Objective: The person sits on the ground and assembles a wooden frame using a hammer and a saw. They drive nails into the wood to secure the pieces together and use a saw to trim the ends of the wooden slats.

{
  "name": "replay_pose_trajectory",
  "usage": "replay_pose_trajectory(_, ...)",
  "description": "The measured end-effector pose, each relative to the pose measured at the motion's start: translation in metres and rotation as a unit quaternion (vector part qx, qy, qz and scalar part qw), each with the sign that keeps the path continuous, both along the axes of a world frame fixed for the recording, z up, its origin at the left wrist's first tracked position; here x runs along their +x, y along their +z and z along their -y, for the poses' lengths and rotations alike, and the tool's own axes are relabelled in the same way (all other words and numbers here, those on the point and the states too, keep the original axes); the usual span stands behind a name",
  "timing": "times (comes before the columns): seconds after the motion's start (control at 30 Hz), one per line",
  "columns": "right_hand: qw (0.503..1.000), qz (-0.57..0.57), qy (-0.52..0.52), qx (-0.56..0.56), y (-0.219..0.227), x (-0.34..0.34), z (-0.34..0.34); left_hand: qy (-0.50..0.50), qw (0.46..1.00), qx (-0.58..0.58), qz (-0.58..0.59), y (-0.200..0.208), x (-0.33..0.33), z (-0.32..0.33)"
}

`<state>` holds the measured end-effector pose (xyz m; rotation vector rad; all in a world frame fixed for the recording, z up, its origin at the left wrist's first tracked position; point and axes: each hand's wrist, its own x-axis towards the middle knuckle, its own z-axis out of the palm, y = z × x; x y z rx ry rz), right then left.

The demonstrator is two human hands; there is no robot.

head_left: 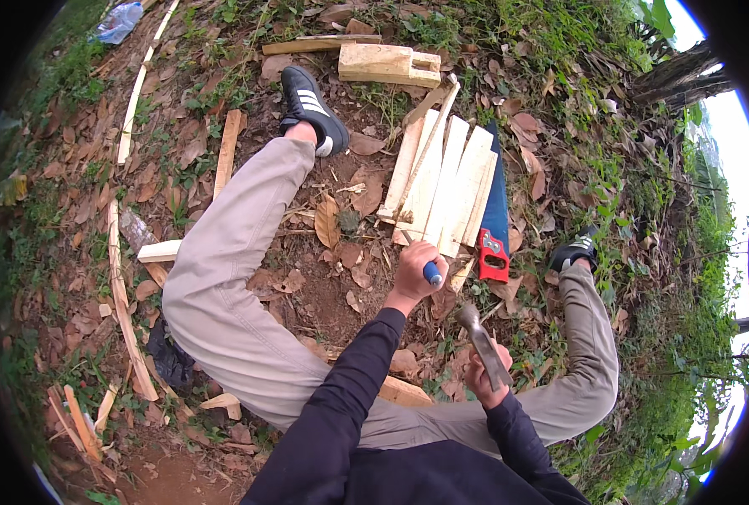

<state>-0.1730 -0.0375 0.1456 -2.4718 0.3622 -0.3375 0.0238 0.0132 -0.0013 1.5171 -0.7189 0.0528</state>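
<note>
My left hand (416, 273) is closed around a blue-handled chisel (432, 273), whose metal end points away from me toward a bundle of pale wood strips (450, 177). The grip mostly hides its shaft, and I cannot tell whether the tip touches the wood. My right hand (485, 379) grips a hammer (482, 341) a little nearer and to the right, with its metal head raised toward the chisel. Beside the strips lies a handsaw with a red handle (493, 256) and a blue blade (495, 181).
My outstretched legs (231, 261) frame the work on leaf-strewn ground. Beyond the strips rests a notched wood block (389, 64). Long thin wood strips (122, 303) and split offcuts (79, 425) lie at left, near a black plastic bag (170, 353). A tree trunk (686, 76) stands far right.
</note>
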Motion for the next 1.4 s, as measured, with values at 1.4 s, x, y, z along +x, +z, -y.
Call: replay_pose_trajectory(1.4,0.989,-0.072,-0.129,0.026,-0.015,0.003,0.013,-0.049,0.998,0.035,0.030,-0.006,-0.001,0.004)
